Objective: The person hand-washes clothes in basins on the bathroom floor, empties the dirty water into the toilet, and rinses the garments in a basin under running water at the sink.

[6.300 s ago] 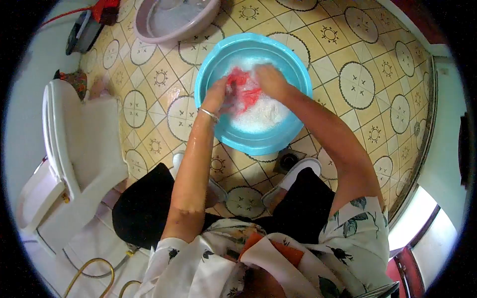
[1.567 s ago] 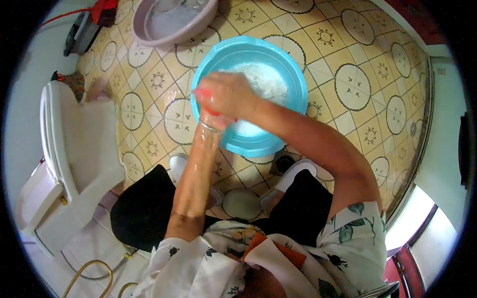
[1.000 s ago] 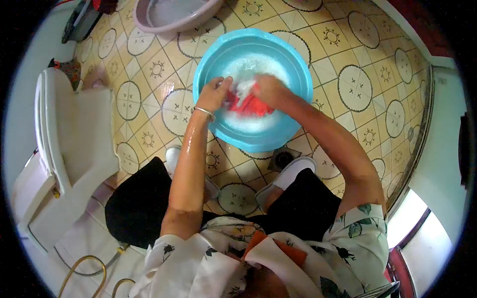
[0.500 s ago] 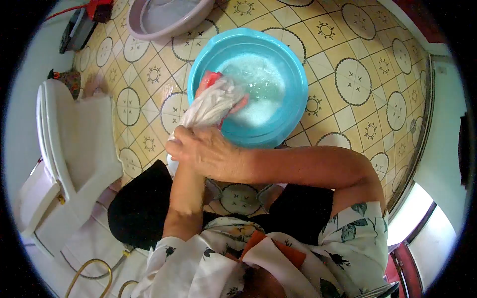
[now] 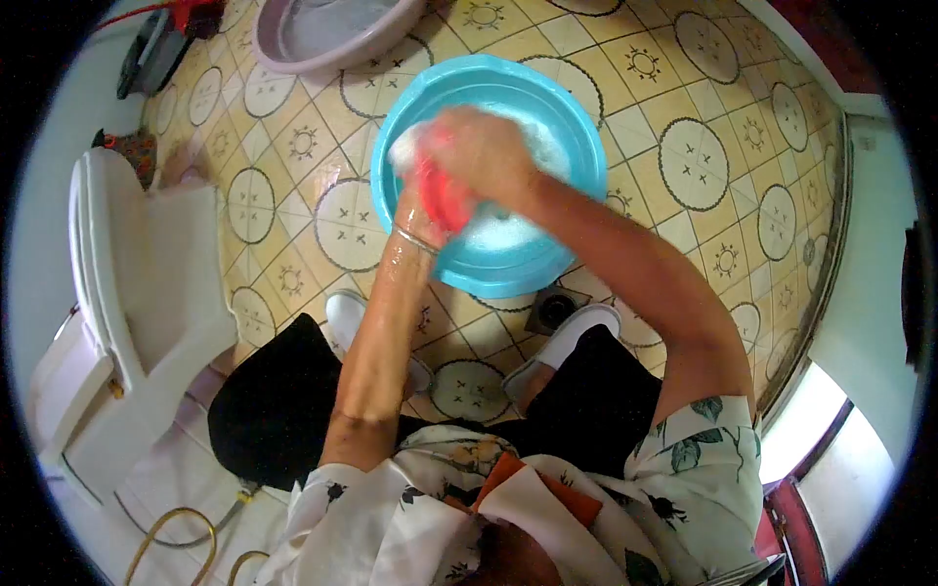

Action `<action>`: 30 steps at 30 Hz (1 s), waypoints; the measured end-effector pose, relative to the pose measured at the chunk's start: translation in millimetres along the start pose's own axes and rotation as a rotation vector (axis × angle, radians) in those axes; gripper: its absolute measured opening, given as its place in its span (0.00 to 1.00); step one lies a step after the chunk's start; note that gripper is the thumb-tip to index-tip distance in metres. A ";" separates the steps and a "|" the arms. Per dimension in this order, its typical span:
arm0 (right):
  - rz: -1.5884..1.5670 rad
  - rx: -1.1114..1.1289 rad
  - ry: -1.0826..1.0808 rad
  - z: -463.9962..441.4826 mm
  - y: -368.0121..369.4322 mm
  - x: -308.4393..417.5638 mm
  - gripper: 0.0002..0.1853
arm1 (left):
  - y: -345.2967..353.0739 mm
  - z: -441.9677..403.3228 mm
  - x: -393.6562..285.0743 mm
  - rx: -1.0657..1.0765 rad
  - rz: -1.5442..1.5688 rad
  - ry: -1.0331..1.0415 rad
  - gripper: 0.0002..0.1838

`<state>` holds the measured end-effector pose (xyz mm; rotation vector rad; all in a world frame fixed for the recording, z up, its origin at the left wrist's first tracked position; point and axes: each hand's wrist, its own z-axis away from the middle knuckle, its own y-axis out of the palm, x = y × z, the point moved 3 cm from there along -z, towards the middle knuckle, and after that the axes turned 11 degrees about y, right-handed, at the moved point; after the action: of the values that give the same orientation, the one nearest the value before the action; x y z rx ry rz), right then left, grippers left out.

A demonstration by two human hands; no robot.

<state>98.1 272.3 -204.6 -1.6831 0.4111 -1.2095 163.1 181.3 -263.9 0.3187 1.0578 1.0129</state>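
Note:
A light blue basin (image 5: 503,278) with sudsy water stands on the tiled floor. Over its left side both my hands work on a wet red and white cloth (image 5: 445,200). My right hand (image 5: 484,156) is closed on the cloth from above, blurred by motion. Below it and to the left, my left hand (image 5: 412,207) holds the cloth against its palm; its fingers are mostly hidden behind the cloth and my right hand. A bracelet (image 5: 415,240) circles my left wrist. White foam (image 5: 503,232) floats on the water.
A pink basin (image 5: 288,64) with cloudy water is at the upper left. To the left stands a white plastic chair (image 5: 176,264). A floor drain (image 5: 557,310) lies close below the blue basin, near my slippers. A yellowish hose (image 5: 161,523) is at the lower left.
Half a second ago the cloth stretched from the basin towards my knees, gripped near my body. Both hands have since moved up over the basin, and the cloth is now bunched between them.

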 end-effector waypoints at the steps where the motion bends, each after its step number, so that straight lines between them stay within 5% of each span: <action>1: 0.109 0.050 0.037 -7.7 12.5 -27.2 0.12 | 0.0 -1.2 -1.3 -0.035 -0.057 0.026 0.16; 3: -0.025 0.166 0.465 -3.9 31.1 -69.2 0.14 | -9.7 -9.0 -1.7 -0.074 -0.181 0.123 0.16; 5: -0.021 0.106 0.528 4.2 47.6 -94.0 0.17 | -27.3 -20.8 1.7 -0.083 -0.381 0.282 0.17; 6: -0.018 0.050 0.594 7.6 55.8 -103.6 0.21 | -39.2 -24.2 7.7 -0.092 -0.373 0.195 0.19; 7: -0.018 0.056 0.594 15.5 57.5 -99.4 0.21 | -47.6 -26.0 14.9 -0.098 -0.372 0.193 0.19; 9: 0.279 0.010 0.183 35.9 55.8 -76.4 0.29 | -63.6 -31.8 30.4 -0.081 -0.703 0.333 0.24; 14: 0.284 0.334 0.204 31.0 112.0 -118.5 0.29 | -84.0 -45.0 37.7 -0.086 -1.019 0.175 0.26; 17: 0.331 -0.001 0.064 25.6 112.5 -122.3 0.23 | -69.2 -36.8 27.6 0.015 -0.650 0.035 0.27; 19: 0.011 -0.166 0.321 16.8 103.7 -116.8 0.17 | -41.9 -12.0 9.2 -0.156 -0.573 -0.217 0.30; 21: -0.190 0.105 0.252 13.6 65.7 -61.4 0.13 | -11.9 -0.6 -9.7 -0.187 -0.456 -0.295 0.32; 23: -0.309 0.061 -0.009 28.3 37.8 2.7 0.10 | -19.9 3.6 -12.8 -0.242 -0.318 -0.385 0.34; 25: -0.387 0.128 -0.079 46.2 18.0 55.4 0.10 | -20.5 -5.9 -11.8 0.225 0.003 -0.501 0.34; 27: -0.358 -0.094 -0.315 69.6 9.2 87.8 0.12 | -22.6 7.3 -2.7 0.187 -0.021 -0.339 0.30; 28: -0.356 -0.097 -0.315 74.6 8.6 93.4 0.12 | -67.7 -14.1 16.7 0.285 -0.628 -0.055 0.29; 30: -0.277 -0.050 -0.357 79.9 11.1 101.1 0.12 | -41.1 -12.2 5.0 0.411 -0.056 -0.277 0.26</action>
<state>214.5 234.9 -162.6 -2.0004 -0.0122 -1.0670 175.4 160.6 -299.7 0.7389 1.0086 0.6715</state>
